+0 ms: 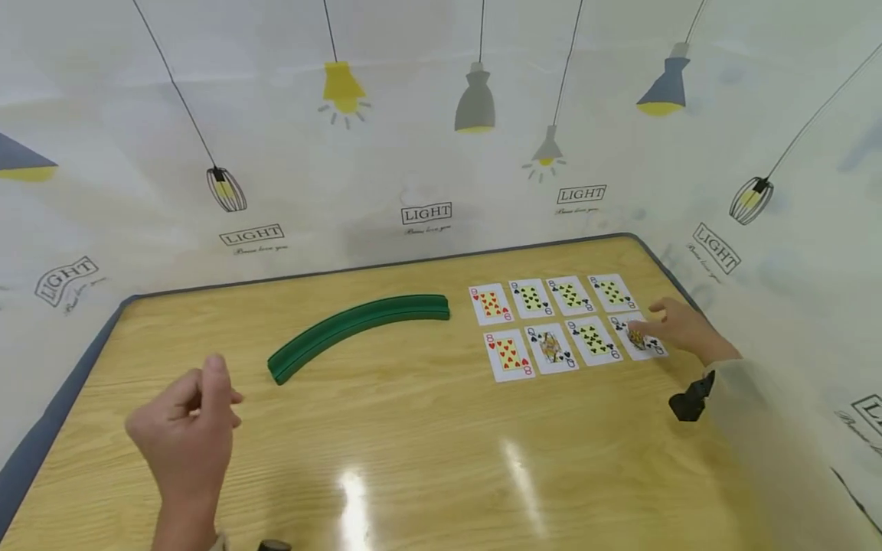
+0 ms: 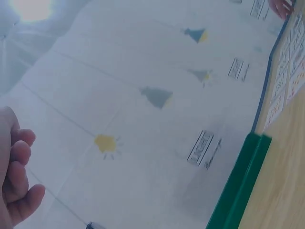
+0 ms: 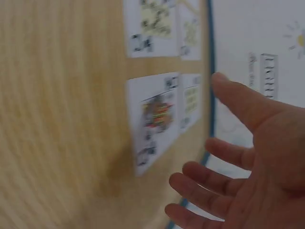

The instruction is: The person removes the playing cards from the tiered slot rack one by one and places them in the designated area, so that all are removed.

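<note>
Playing cards (image 1: 507, 353) lie face up in two rows at the right side of the table. Over the right end of the front row is my right hand (image 1: 678, 330), its thumb overlapping a black face card (image 1: 639, 342). Seen from the right wrist, the fingers (image 3: 202, 193) are spread and relaxed, with nothing held, beside that face card (image 3: 158, 114). My left hand (image 1: 189, 421) is raised above the left part of the table, fingers loosely curled and holding nothing. Nearest to it is a curved green card holder (image 1: 344, 325) with grooves along its length and no cards in it.
The wooden table (image 1: 386, 451) has a dark blue edge, with white printed sheeting (image 1: 386, 168) rising behind it and along both sides. A black wrist device (image 1: 691, 398) sits at the right sleeve (image 1: 772, 444).
</note>
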The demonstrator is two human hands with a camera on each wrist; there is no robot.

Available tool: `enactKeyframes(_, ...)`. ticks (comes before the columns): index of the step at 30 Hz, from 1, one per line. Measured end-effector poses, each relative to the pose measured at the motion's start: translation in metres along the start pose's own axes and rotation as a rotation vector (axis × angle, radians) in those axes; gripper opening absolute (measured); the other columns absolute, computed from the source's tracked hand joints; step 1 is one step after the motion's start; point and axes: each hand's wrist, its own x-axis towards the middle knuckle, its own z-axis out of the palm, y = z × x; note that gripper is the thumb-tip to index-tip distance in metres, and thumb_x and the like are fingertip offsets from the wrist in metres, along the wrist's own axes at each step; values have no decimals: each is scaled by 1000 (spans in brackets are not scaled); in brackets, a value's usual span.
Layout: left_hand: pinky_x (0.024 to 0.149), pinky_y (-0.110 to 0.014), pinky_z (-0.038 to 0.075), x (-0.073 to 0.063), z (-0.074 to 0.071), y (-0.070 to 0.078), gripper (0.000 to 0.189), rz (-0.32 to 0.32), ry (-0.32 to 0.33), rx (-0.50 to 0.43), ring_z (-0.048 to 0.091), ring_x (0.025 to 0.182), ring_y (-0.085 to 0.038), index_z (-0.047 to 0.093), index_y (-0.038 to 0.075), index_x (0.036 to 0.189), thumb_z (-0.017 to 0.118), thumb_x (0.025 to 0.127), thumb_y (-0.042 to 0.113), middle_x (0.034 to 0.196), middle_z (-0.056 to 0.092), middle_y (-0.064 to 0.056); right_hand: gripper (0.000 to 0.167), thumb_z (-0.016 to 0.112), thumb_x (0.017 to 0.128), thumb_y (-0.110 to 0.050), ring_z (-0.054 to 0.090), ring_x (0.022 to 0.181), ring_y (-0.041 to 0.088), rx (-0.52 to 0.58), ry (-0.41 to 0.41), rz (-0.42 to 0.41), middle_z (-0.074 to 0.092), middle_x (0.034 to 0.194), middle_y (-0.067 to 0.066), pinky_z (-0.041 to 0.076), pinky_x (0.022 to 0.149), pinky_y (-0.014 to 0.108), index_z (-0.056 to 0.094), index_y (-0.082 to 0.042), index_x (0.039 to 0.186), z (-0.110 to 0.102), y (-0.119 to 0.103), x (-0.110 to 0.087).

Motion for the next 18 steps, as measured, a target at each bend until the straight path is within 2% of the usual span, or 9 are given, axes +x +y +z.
enactKeyframes(3, 43, -12, 40, -16, 5, 15, 38, 15, -80, -79, 45, 37, -1, 57, 6, 48, 57, 86, 2, 46, 54, 7, 97, 56, 81, -59, 33, 106, 56, 1, -7, 75, 28, 121, 43, 36, 80, 58, 24, 20, 128, 19, 15, 13)
enactKeyframes(5, 40, -14, 40, -23, 9, 21, 32, -9, -141, -90, 47, 39, -3, 61, 6, 55, 58, 86, 1, 49, 57, 5, 86, 60, 76, -61, 40, 86, 48, -9, 17, 89, 41, 94, 35, 40, 67, 51, 42, 18, 103, 27, 18, 21)
enactKeyframes(6, 40, -15, 41, -27, 10, 23, 30, -31, -165, -86, 48, 40, -4, 62, 5, 57, 58, 87, 2, 49, 57, 4, 77, 62, 74, -62, 42, 75, 40, -15, 24, 85, 43, 80, 26, 40, 61, 45, 47, 12, 88, 30, 18, 24)
enactKeyframes(8, 39, -17, 42, -33, 11, 25, 27, -84, -199, -51, 49, 42, -5, 64, 7, 61, 58, 88, 4, 49, 56, 4, 63, 66, 73, -59, 33, 57, 24, -7, 18, 68, 33, 58, 7, 33, 50, 34, 40, -3, 64, 34, 16, 27)
enactKeyframes(9, 39, -17, 42, -35, 11, 25, 26, -111, -212, -35, 49, 42, -5, 64, 7, 63, 58, 88, 4, 50, 56, 4, 61, 67, 73, -57, 26, 52, 18, 12, 10, 68, 25, 54, 1, 28, 48, 31, 33, -9, 59, 34, 15, 27)
enactKeyframes(10, 39, -18, 42, -37, 10, 25, 25, -124, -218, -24, 49, 42, -6, 65, 7, 64, 58, 88, 5, 50, 56, 4, 62, 67, 74, -56, 20, 50, 13, 32, -8, 69, 19, 53, -3, 24, 47, 29, 26, -12, 59, 34, 14, 26)
enactKeyframes(12, 40, -18, 42, -40, 8, 22, 22, -141, -220, -14, 50, 42, -6, 67, 6, 67, 59, 88, 4, 50, 56, 3, 60, 69, 75, -52, 18, 46, 9, 86, -27, 84, 19, 50, -5, 25, 46, 28, 26, -13, 59, 31, 13, 23)
enactKeyframes(18, 42, -16, 43, -41, 1, 14, 20, -158, -199, 10, 51, 42, -6, 67, 3, 69, 59, 87, 1, 51, 58, 2, 54, 72, 75, -44, 25, 44, 10, 196, -56, 161, 25, 49, -5, 34, 47, 30, 30, -16, 55, 15, 11, 20)
